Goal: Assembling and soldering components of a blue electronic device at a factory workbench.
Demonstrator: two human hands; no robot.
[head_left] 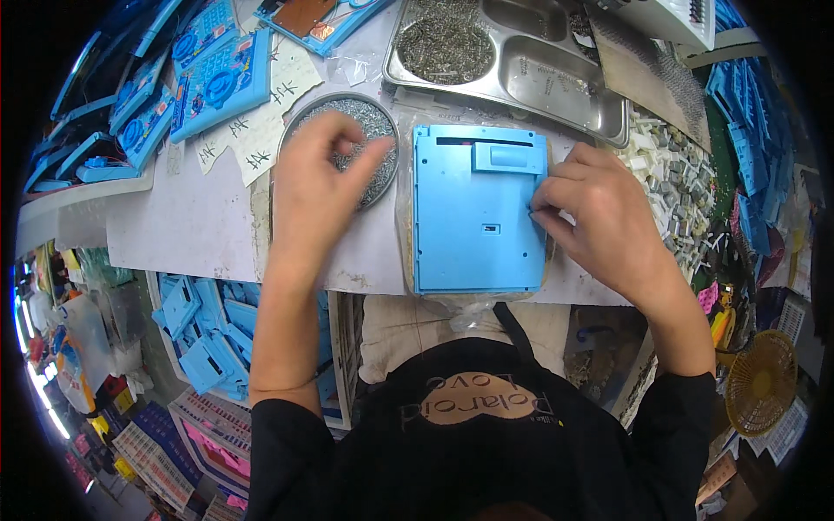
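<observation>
Through the head camera, I see a blue case [456, 195] lying flat on the pale tabletop [191, 230], right in front of the person. Clear plastic sticks out under its edge. To its left is a round dish [397, 148] full of tiny shiny metal bits. Behind the case is a steel tray [565, 74], and one round part of it holds a pile of small metal pieces [443, 48]. A heap of little white and gray bits [665, 165] sits on the right. Blue toys [221, 87] are stacked at the far left, some on marked paper [287, 78]. Lower on the left, a box holds more blue parts [204, 343]. The left arm blocks some of that box for me.

The left hand hides much of the dish. The right hand covers a bit of the case's right edge. The black shirt [486, 460] fills the bottom, and the round dark rim cuts off the toys and the things at the sides. The shelves low on the left are hard to make out.

The left hand [326, 169] is over the dish, with its thumb and first finger apart. I see nothing between them. The right hand [595, 204] is at the case's right edge, its fingers bent and close together. I can't tell if they pinch something small.
</observation>
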